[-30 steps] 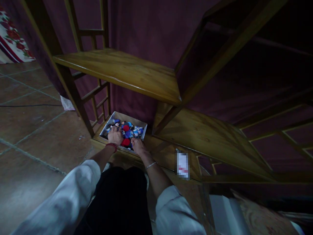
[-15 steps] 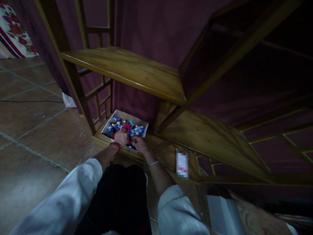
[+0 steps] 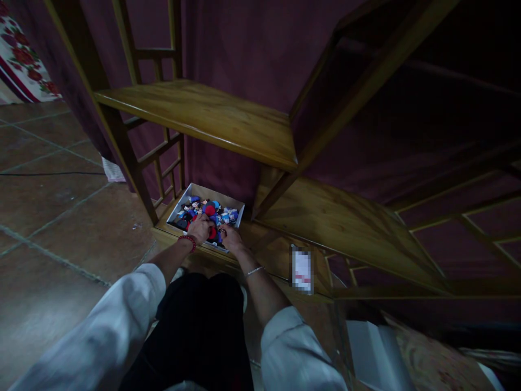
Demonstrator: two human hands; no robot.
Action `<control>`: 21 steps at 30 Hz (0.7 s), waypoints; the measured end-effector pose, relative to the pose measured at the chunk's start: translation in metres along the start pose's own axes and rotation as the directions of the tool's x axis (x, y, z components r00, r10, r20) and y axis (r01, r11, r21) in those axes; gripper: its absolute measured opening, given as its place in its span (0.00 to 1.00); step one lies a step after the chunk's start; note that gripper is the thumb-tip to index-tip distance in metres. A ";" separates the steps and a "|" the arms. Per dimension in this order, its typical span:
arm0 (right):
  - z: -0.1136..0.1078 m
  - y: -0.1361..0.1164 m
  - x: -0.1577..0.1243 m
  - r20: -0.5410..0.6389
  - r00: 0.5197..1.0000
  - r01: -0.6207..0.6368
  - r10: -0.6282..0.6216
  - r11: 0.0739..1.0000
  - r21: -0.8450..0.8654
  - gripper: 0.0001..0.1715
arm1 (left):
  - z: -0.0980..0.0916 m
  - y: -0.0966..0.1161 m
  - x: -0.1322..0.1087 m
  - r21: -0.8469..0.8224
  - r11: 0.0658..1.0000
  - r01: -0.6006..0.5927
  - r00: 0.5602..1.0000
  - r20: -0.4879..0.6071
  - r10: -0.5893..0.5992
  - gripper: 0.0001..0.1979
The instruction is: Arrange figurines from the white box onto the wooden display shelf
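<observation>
A shallow white box (image 3: 241,218) with raised sides holds many small figure-shaped pieces (image 3: 228,216) in blue, black, white and red, with round red and black bits among them. Over its near left part, my left hand (image 3: 199,228) reaches in, fingers bent down onto the pieces beside a red round piece (image 3: 212,233). What its fingertips hold is hidden. My right hand (image 3: 232,239) comes over the near right side with fingers curled together at a small dark piece too unclear to name. The two hands are close but apart.
The box rests on the bottom board of a wooden shelf unit (image 3: 195,114), below a higher shelf board. A blurred-out white item (image 3: 302,270) lies to the right. A purple curtain (image 3: 236,49) hangs behind. A grey-white box-like object (image 3: 376,353) stands lower right.
The view has shifted slightly. Both hands stay in the box among the pieces; the left fingers have moved a little, and more of the red round piece shows between the hands.
</observation>
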State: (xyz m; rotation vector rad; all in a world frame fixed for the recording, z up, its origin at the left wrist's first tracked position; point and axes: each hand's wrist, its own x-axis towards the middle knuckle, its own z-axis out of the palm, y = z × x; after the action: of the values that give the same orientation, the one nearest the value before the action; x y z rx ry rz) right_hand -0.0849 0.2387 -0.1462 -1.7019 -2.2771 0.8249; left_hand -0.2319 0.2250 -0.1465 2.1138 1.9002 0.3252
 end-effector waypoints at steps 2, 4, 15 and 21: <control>-0.001 -0.001 -0.003 0.011 1.000 -0.029 0.029 1.000 0.006 0.17 | -0.002 0.003 -0.001 0.012 1.000 0.020 1.000 0.016 -0.020 0.13; -0.002 -0.003 -0.006 0.009 0.998 -0.056 0.056 0.998 0.035 0.17 | -0.004 0.007 -0.003 0.037 0.998 0.043 0.998 0.035 -0.044 0.12; -0.002 -0.007 -0.011 -0.007 0.997 -0.082 0.082 0.996 0.037 0.19 | -0.007 0.029 -0.007 0.063 0.997 0.048 0.998 0.025 -0.050 0.13; -0.001 -0.008 -0.012 -0.030 0.997 -0.068 0.067 0.997 -0.022 0.17 | -0.007 0.038 -0.007 0.102 0.994 0.025 0.999 0.024 -0.028 0.14</control>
State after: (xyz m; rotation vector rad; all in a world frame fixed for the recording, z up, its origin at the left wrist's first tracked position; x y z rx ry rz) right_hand -0.0872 0.2265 -0.1385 -1.7974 -2.2296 0.7842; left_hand -0.2000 0.2147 -0.1265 2.1436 1.9679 0.1994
